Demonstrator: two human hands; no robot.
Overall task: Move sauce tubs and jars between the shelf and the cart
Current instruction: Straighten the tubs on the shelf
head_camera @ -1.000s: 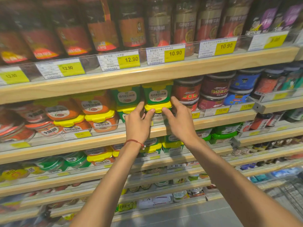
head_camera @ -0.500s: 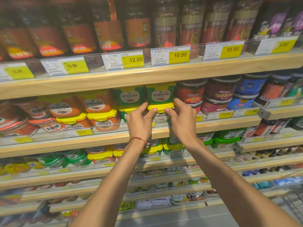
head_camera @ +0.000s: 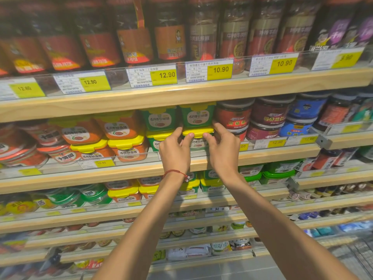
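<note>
Both arms stretched forward and up, forearms converging; left hand (head_camera: 174, 153) (red cord (head_camera: 173, 172) on wrist) and right hand (head_camera: 224, 152) side by side, backs toward camera, thumbs close together, fingers curled, each pinching one end of the same yellow-lidded tub (head_camera: 198, 131).

This is a food shop. Long light wooden shelves (head_camera: 181, 93) hold rows of red-labelled sauce jars (head_camera: 99, 47) and green plastic tubs with yellow lids (head_camera: 159, 118). Yellow paper price tags (head_camera: 220, 69) show numbers like 10.90.
</note>
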